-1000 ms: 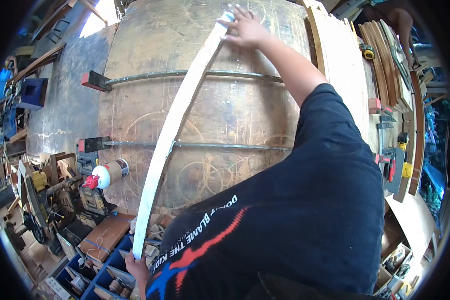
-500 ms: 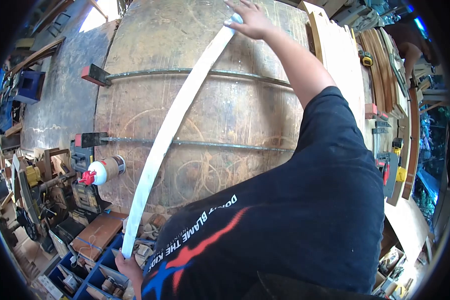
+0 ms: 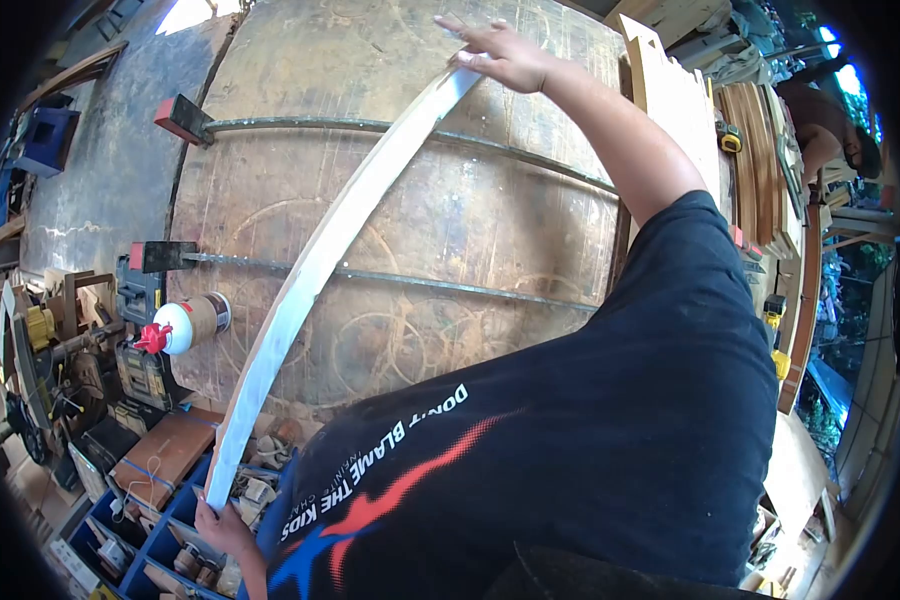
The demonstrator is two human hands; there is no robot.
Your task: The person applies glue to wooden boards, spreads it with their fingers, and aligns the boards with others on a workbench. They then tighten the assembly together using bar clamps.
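Note:
A long, narrow wooden strip [image 3: 315, 265], pale on its wide face, runs diagonally between my two hands above the worktable. My left hand [image 3: 222, 528] is closed around its near end, low on the left beside my shirt. At the far end, my right hand [image 3: 505, 58] grips the strip with the thumb against it, while some fingers stretch out past the end. Beneath the strip, two bar clamps lie across the table, an upper clamp [image 3: 280, 124] and a lower clamp [image 3: 260, 263]. Both of their bars pass under the strip.
A white glue bottle [image 3: 185, 325] with a red cap lies at the worktable's [image 3: 370, 345] left edge. Blue compartment bins [image 3: 155, 545] with tools stand below. Stacked boards [image 3: 755, 165] and a yellow tape measure [image 3: 730, 138] are at right, with another person [image 3: 820, 130] beyond.
The strip has turned slightly about its length, so a narrow edge now shows along its left side. Its near end, with my left hand, has shifted left. My right hand has moved slightly down.

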